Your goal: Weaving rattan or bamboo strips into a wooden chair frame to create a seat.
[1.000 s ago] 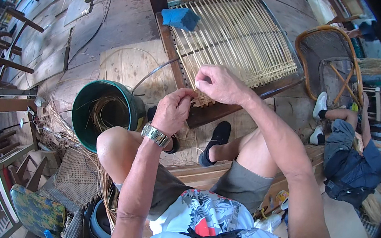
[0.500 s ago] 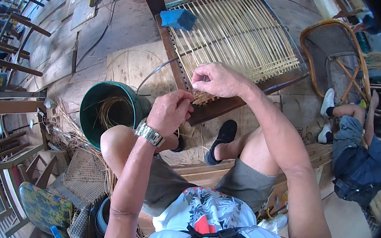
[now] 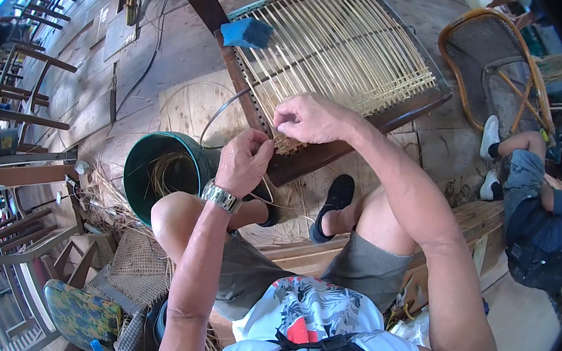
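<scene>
The hands [image 3: 315,119] partly hide the cane seat [image 3: 340,49] and any strand they pinch.

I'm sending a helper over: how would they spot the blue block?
Find the dark wooden frame strung with pale cane strips. At its upper-left corner in the picture sits the chunky block, its solid blue standing out against the pale cane strips.

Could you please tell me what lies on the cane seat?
On the cane seat, a blue sponge lies far left; parts beneath it and the right hand are hidden.
</scene>
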Demonstrator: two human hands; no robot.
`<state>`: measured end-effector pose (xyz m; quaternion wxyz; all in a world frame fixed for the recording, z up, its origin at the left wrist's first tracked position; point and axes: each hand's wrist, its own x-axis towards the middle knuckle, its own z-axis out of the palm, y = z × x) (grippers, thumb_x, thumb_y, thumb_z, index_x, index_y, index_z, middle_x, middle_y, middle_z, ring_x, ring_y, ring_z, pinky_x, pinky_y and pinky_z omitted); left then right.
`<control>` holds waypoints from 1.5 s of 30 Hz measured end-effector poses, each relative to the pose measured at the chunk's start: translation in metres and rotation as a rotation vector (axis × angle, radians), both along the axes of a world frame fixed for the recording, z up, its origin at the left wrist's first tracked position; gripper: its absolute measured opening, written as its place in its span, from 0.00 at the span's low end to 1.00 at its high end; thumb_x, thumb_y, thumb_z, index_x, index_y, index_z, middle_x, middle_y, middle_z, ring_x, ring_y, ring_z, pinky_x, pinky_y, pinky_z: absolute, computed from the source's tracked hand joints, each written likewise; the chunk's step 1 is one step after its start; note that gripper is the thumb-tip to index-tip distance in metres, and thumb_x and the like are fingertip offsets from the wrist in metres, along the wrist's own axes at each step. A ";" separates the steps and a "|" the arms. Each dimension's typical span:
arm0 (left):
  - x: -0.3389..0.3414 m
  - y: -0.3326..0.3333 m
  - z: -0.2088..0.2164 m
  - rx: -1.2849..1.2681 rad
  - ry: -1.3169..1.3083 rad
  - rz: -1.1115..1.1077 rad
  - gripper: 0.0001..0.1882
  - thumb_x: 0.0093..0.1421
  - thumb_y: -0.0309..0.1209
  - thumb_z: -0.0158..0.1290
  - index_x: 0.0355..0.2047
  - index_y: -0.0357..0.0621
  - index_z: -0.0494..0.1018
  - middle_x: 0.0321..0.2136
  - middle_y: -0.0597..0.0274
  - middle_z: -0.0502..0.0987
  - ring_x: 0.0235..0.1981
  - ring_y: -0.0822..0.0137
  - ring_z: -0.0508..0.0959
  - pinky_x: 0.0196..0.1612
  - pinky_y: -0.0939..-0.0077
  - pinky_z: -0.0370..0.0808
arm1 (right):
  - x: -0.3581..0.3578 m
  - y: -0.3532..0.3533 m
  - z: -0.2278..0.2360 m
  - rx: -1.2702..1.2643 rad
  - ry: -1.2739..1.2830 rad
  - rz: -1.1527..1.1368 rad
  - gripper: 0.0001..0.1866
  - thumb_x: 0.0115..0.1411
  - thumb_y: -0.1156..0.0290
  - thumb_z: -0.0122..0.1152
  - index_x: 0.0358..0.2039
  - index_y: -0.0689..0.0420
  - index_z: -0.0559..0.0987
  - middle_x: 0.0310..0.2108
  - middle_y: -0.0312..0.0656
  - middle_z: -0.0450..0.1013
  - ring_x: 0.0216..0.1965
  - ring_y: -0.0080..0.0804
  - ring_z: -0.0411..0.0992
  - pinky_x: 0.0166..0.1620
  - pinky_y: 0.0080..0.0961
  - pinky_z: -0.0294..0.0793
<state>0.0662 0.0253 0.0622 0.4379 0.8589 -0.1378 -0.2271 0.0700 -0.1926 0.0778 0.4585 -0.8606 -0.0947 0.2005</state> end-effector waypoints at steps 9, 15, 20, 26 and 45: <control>-0.008 -0.001 -0.017 -0.152 0.002 0.081 0.10 0.64 0.31 0.56 0.40 0.35 0.78 0.23 0.60 0.79 0.22 0.75 0.74 0.28 0.76 0.72 | -0.003 0.002 -0.002 -0.080 -0.087 0.089 0.09 0.54 0.71 0.63 0.33 0.62 0.82 0.33 0.44 0.77 0.36 0.39 0.78 0.41 0.35 0.76; -0.004 0.007 -0.028 -0.332 0.170 0.089 0.09 0.68 0.27 0.55 0.44 0.36 0.79 0.31 0.72 0.78 0.32 0.82 0.71 0.37 0.86 0.69 | -0.003 0.004 -0.003 -0.073 -0.098 0.049 0.08 0.54 0.72 0.64 0.31 0.63 0.82 0.33 0.44 0.76 0.35 0.39 0.77 0.40 0.34 0.76; -0.003 0.011 -0.031 -0.483 0.336 0.088 0.09 0.68 0.27 0.55 0.44 0.37 0.80 0.34 0.73 0.78 0.35 0.81 0.72 0.41 0.86 0.70 | -0.004 -0.002 -0.001 0.032 -0.059 0.059 0.09 0.55 0.73 0.65 0.36 0.61 0.83 0.33 0.42 0.76 0.34 0.35 0.77 0.38 0.30 0.76; -0.013 0.003 -0.009 -0.104 0.154 0.112 0.12 0.66 0.31 0.58 0.42 0.33 0.79 0.31 0.69 0.81 0.31 0.81 0.73 0.37 0.83 0.72 | -0.017 0.014 0.002 -0.030 -0.301 -0.014 0.11 0.55 0.72 0.63 0.38 0.58 0.84 0.34 0.41 0.77 0.32 0.35 0.78 0.38 0.31 0.79; -0.016 -0.005 -0.027 -0.378 0.197 0.216 0.18 0.64 0.39 0.62 0.45 0.34 0.82 0.31 0.60 0.85 0.32 0.78 0.80 0.37 0.79 0.77 | -0.012 0.012 -0.002 -0.162 -0.383 0.180 0.11 0.64 0.72 0.55 0.42 0.61 0.83 0.40 0.46 0.77 0.39 0.45 0.79 0.44 0.38 0.79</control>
